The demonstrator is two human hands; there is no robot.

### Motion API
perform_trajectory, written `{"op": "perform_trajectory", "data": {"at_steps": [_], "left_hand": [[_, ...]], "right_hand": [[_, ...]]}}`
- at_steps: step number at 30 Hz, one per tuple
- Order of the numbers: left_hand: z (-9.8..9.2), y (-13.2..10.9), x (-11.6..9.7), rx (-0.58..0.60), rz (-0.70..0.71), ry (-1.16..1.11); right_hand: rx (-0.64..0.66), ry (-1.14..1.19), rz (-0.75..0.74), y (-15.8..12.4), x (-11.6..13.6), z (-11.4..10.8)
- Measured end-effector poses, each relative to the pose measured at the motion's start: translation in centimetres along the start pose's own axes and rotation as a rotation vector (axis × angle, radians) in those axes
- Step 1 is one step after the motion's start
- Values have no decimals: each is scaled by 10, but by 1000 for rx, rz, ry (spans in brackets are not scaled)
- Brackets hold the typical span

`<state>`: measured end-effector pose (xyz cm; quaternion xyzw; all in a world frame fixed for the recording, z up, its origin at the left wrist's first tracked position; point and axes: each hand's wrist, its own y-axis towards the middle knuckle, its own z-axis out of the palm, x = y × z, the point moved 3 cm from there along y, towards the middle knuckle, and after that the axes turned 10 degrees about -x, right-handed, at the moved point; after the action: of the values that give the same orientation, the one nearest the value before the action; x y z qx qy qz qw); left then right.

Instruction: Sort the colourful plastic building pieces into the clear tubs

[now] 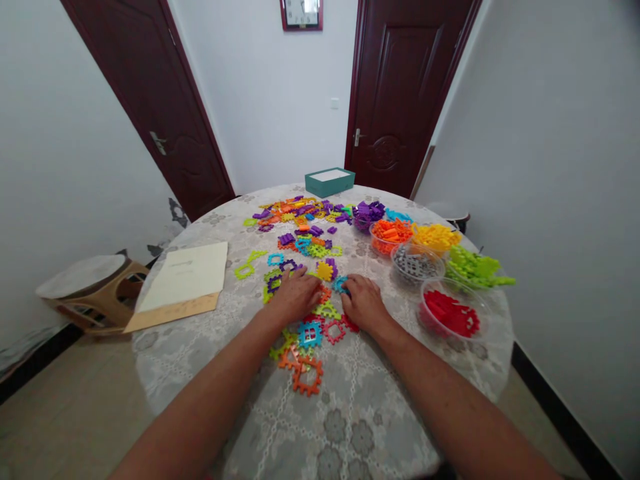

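My left hand (pixel 296 293) lies over the middle of a loose pile of plastic interlocking pieces, fingers stretched across them. Under and beside it are an orange piece (pixel 325 294), a lime green piece (pixel 327 311) and dark purple frames. My right hand (pixel 364 301) is closed at the pile's right side, its fingertips on a blue interlocking piece (pixel 341 285). A yellow piece (pixel 325 270) lies between the hands, slightly farther off. Nearer to me are a blue window-like square (pixel 310 335), a pinkish-red frame (pixel 334 331) and an orange frame (pixel 308 377).
Clear bowls on the right hold purple (pixel 369 213), orange (pixel 391 233), grey (pixel 417 261) and red pieces (pixel 451 313). Yellow (pixel 436 237) and green pieces (pixel 473 267) are heaped beside them. A teal box (pixel 330 181) stands at the back; papers (pixel 187 273) lie left.
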<state>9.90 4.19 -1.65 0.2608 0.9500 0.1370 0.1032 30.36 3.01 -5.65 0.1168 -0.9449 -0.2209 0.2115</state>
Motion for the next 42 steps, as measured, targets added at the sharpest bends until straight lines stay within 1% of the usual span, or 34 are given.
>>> {"op": "perform_trajectory", "data": {"at_steps": [4,6,9,12,14,16,19,21,23,27,31,34,37,40,42], "left_hand": [[-11,-3,-12,-32,12,-25],[-18,-10,-18,-26,14,-60],[-29,-32,-29,54,60,-133],[-38,-65,-43,124,86,-167],[-39,-87,-51,167,109,-174],[-35,-104,-56,210,128,-175],[-23,-115,-57,228,129,-153],[-14,-113,-55,200,109,-124],[-6,-105,-55,160,85,-102],[5,-84,-59,72,63,-77],[12,-61,-64,29,78,-50],[13,-44,-66,17,74,-54],[7,-29,-65,-5,59,-85],[0,-16,-61,-91,20,-170],[-1,-8,-55,-171,-57,-231]], "right_hand": [[-3,25,-24,1,0,0],[-6,26,-23,2,-1,1],[-14,9,-9,3,-6,4],[-23,-22,8,3,-13,7],[-26,-31,13,3,-16,9],[-33,-10,19,4,-19,9],[-58,99,26,7,-21,5],[-82,206,35,11,-23,0],[-119,287,78,14,-27,-6],[-182,363,218,18,-33,-13],[-271,408,351,18,-38,-17],[-304,405,420,19,-41,-19],[-308,399,422,20,-43,-19],[-303,397,404,20,-42,-18],[-303,394,392,20,-41,-17]]}}
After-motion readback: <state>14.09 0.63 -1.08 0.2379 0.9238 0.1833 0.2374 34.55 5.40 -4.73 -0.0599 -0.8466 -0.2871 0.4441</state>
